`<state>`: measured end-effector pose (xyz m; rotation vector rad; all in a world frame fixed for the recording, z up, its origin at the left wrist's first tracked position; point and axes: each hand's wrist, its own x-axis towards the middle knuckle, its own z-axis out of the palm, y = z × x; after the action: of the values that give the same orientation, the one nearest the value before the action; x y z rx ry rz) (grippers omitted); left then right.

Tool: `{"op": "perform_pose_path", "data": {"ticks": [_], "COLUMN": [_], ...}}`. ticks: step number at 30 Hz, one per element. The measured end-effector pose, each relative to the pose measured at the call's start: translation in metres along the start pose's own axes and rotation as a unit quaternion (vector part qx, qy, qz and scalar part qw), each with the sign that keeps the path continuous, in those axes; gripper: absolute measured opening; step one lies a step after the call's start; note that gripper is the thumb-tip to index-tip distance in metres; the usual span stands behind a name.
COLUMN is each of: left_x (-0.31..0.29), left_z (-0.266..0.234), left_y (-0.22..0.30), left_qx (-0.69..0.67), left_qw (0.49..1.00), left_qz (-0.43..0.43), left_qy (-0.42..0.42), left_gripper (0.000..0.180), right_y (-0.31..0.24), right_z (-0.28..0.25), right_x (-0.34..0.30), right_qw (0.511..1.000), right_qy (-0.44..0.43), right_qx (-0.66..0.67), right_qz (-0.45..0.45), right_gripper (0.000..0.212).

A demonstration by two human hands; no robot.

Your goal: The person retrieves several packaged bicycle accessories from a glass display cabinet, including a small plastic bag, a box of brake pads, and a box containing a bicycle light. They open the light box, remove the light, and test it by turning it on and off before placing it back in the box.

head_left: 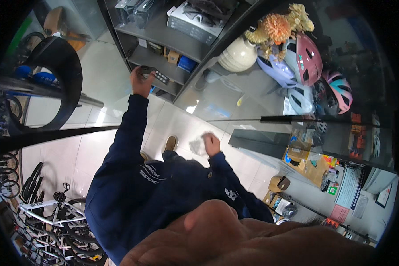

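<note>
My left hand (141, 82) reaches up to a lower shelf of a dark cabinet (164, 60). Its fingers are closed round a small dark box (158, 76) with a row of pale marks on its side. Just behind that box runs the shelf edge; I cannot tell whether the box still touches it. Lower and to the right, over the floor, my right hand (213, 144) is closed on a crumpled whitish cloth (198, 146), which hangs to the left of the fist and looks slightly blurred.
Small cartons and a blue box (187, 64) share the shelves. A glass-topped counter (226, 95) at the right bears a white vase (238, 54) with dried flowers and several helmets (302, 60). Bicycles (53, 213) stand at lower left. A large dark ring (73, 75) rises at upper left.
</note>
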<state>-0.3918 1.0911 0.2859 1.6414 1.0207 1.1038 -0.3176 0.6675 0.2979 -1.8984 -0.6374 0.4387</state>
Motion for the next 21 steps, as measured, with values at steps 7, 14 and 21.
{"op": "perform_pose_path", "data": {"ticks": [7, 14, 21], "left_x": [-0.119, -0.136, -0.151], "left_z": [-0.064, -0.129, -0.164], "left_y": [0.145, 0.204, 0.214], "left_qx": [-0.224, -0.346, -0.381], "left_qw": [0.938, 0.871, 0.840], "left_qz": [-0.170, -0.225, -0.220], "left_qy": [-0.204, -0.265, -0.317], "left_gripper": [0.062, 0.047, 0.046], "right_y": [-0.176, -0.189, -0.196], "right_z": [0.038, 0.043, 0.063], "right_x": [0.033, -0.008, -0.034], "right_qw": [0.962, 0.945, 0.904], "right_qy": [-0.049, -0.147, -0.185], "right_qx": [-0.119, 0.291, 0.384], "right_qz": [-0.239, 0.011, 0.028], "right_gripper": [0.058, 0.043, 0.046]}}
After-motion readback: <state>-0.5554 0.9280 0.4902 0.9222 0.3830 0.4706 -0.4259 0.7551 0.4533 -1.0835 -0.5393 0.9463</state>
